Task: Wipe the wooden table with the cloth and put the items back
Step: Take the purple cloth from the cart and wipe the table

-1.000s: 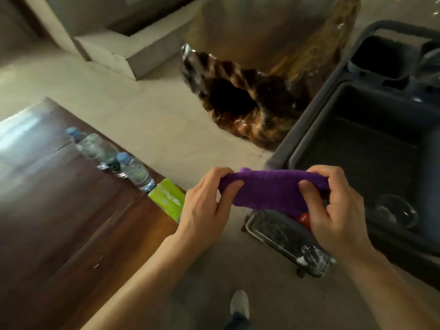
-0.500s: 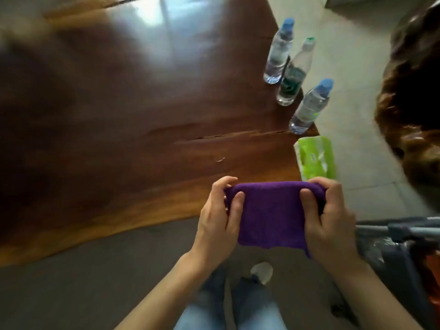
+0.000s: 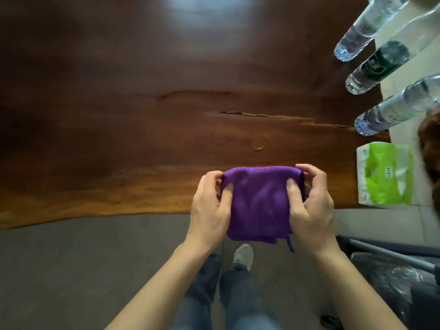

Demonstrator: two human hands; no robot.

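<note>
Purple cloth (image 3: 258, 203): folded, held at lower centre of frame over the near edge of the wooden surface (image 3: 119, 103), not yet laid flat. Left hand (image 3: 210, 210) and right hand (image 3: 309, 206) pinching its opposite sides. Faint ring marks (image 3: 238, 138) just beyond. Risk: wide rightward strokes toppling the three water bottles (image 3: 390, 110) or pushing the green tissue pack (image 3: 385, 176) off the right edge.

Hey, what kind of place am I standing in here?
Probably a lounge or reception room being cleaned: a polished slab wood table, water bottles and a tissue pack on it, and a cart beside you.
</note>
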